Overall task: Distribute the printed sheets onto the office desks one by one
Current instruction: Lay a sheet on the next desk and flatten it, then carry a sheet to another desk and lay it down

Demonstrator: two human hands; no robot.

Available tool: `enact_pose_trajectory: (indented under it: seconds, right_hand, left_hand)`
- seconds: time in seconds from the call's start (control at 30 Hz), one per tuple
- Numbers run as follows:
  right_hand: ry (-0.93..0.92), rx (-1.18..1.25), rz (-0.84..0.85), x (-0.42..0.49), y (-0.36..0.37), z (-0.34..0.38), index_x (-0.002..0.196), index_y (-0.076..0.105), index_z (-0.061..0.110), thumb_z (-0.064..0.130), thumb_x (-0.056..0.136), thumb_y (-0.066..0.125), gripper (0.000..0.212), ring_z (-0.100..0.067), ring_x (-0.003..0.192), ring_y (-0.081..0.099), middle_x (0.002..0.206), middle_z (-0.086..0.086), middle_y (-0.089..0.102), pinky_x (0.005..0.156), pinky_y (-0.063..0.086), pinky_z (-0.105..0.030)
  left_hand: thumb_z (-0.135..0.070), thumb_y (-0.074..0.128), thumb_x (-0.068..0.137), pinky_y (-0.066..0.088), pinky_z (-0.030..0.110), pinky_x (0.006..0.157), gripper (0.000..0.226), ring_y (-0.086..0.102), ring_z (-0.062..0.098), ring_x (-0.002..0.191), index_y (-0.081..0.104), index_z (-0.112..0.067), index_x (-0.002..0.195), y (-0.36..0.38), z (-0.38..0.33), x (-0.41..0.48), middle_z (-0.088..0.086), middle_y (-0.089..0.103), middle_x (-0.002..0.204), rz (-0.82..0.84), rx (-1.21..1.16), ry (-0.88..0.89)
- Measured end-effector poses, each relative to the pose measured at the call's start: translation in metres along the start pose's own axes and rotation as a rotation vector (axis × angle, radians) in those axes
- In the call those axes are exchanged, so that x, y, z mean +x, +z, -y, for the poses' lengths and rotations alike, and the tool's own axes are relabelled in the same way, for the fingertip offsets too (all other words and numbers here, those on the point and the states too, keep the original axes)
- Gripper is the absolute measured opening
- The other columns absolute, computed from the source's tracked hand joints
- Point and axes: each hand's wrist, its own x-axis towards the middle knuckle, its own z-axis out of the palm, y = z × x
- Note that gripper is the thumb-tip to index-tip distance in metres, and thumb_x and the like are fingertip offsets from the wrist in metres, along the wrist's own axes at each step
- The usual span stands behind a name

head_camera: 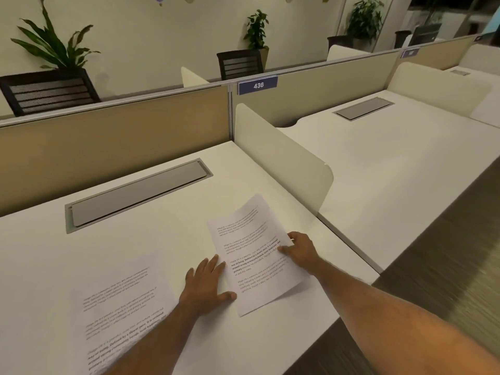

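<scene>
White desk (162, 253) carries a grey cable flap (138, 193). Before the flap lies one printed sheet (121, 301). At the flap's front right is a stack of sheets (257, 255), its edge pinched by the right hand (300, 250). The left hand (205, 285) rests flat, fingers straight, touching the stack.

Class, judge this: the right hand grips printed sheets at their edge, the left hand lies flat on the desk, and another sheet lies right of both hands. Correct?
One slip: in the head view the other sheet lies left of both hands, not right. The right hand grips the printed sheets, and the left hand lies flat on the desk.
</scene>
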Motion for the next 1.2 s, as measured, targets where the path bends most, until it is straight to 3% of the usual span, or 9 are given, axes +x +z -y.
enact_pose_trajectory:
  seconds: [0.23, 0.33, 0.43, 0.5, 0.7, 0.83, 0.97, 1.07, 1.2]
  right_hand:
    - [-0.01, 0.18, -0.069, -0.034, -0.058, -0.039, 0.095, 0.068, 0.017, 0.015, 0.084, 0.075, 0.014, -0.028, 0.087, 0.074, 0.104, -0.011, 0.074, 0.085, 0.059, -0.05]
    - [0.049, 0.342, -0.084, -0.051, -0.096, -0.062, 0.102, 0.068, 0.016, 0.012, 0.083, 0.076, 0.021, -0.03, 0.09, 0.074, 0.108, -0.011, 0.074, 0.086, 0.059, -0.051]
    - [0.121, 0.559, -0.113, -0.065, -0.133, -0.09, 0.118, 0.064, 0.005, 0.006, 0.086, 0.072, 0.033, -0.033, 0.096, 0.073, 0.113, -0.014, 0.073, 0.089, 0.058, -0.054]
    - [0.175, 0.693, -0.168, -0.075, -0.157, -0.111, 0.119, 0.061, 0.0, 0.003, 0.086, 0.071, 0.035, -0.037, 0.098, 0.072, 0.112, -0.017, 0.073, 0.091, 0.056, -0.057]
    - [0.229, 0.988, -0.343, -0.092, -0.231, -0.182, 0.122, 0.057, -0.002, 0.002, 0.085, 0.07, 0.039, -0.042, 0.102, 0.069, 0.114, -0.022, 0.071, 0.088, 0.056, -0.059]
    - [0.243, 1.106, -0.448, -0.091, -0.29, -0.229, 0.124, 0.057, -0.003, 0.001, 0.086, 0.069, 0.04, -0.043, 0.106, 0.067, 0.118, -0.025, 0.069, 0.094, 0.052, -0.061]
    - [0.241, 1.157, -0.512, -0.086, -0.359, -0.27, 0.125, 0.055, -0.003, -0.001, 0.086, 0.068, 0.041, -0.043, 0.105, 0.067, 0.119, -0.025, 0.068, 0.091, 0.054, -0.059]
    - [0.221, 1.166, -0.538, -0.085, -0.411, -0.293, 0.126, 0.055, -0.003, 0.0, 0.087, 0.068, 0.041, -0.042, 0.105, 0.068, 0.118, -0.024, 0.069, 0.09, 0.055, -0.058]
    - [0.195, 1.178, -0.584, -0.08, -0.477, -0.322, 0.127, 0.056, -0.003, 0.001, 0.088, 0.067, 0.041, -0.043, 0.109, 0.066, 0.122, -0.025, 0.067, 0.097, 0.05, -0.062]
  left_hand:
    - [-0.069, 0.045, 0.088, 0.019, 0.038, 0.12, 0.084, 0.021, 0.016, 0.149, 0.026, -0.02, 0.154, -0.008, -0.046, 0.029, 0.0, 0.023, 0.163, -0.137, -0.204, 0.077]
    - [-0.061, 0.053, 0.089, 0.026, 0.038, 0.117, 0.081, 0.033, 0.02, 0.144, 0.03, -0.015, 0.151, -0.014, -0.088, 0.044, 0.003, 0.036, 0.157, -0.165, -0.4, 0.088]
    - [-0.055, 0.06, 0.088, 0.035, 0.038, 0.112, 0.081, 0.043, 0.025, 0.137, 0.032, -0.011, 0.15, -0.019, -0.139, 0.059, 0.01, 0.044, 0.15, -0.083, -0.651, 0.073]
    - [-0.052, 0.062, 0.088, 0.041, 0.032, 0.099, 0.076, 0.055, 0.021, 0.121, 0.037, -0.012, 0.147, -0.021, -0.176, 0.068, 0.007, 0.059, 0.133, 0.002, -0.793, 0.08]
    - [-0.045, 0.058, 0.094, 0.056, 0.028, 0.076, 0.045, 0.068, 0.013, 0.092, 0.057, -0.016, 0.129, -0.019, -0.303, 0.099, -0.002, 0.071, 0.107, 0.186, -0.956, 0.239]
    - [-0.039, 0.057, 0.096, 0.058, 0.028, 0.07, 0.028, 0.068, 0.015, 0.096, 0.063, -0.019, 0.115, -0.012, -0.399, 0.124, -0.003, 0.07, 0.107, 0.233, -0.964, 0.304]
    - [-0.03, 0.057, 0.098, 0.059, 0.037, 0.078, 0.021, 0.069, 0.02, 0.095, 0.06, -0.017, 0.114, -0.004, -0.492, 0.152, 0.0, 0.071, 0.106, 0.224, -0.908, 0.362]
    - [-0.026, 0.059, 0.097, 0.057, 0.031, 0.073, 0.011, 0.071, 0.018, 0.089, 0.063, -0.019, 0.105, 0.002, -0.551, 0.168, 0.002, 0.073, 0.101, 0.236, -0.914, 0.386]
    - [-0.027, 0.063, 0.095, 0.061, 0.036, 0.076, 0.015, 0.074, 0.016, 0.083, 0.066, -0.013, 0.097, 0.007, -0.627, 0.188, -0.001, 0.076, 0.097, 0.265, -0.91, 0.418]
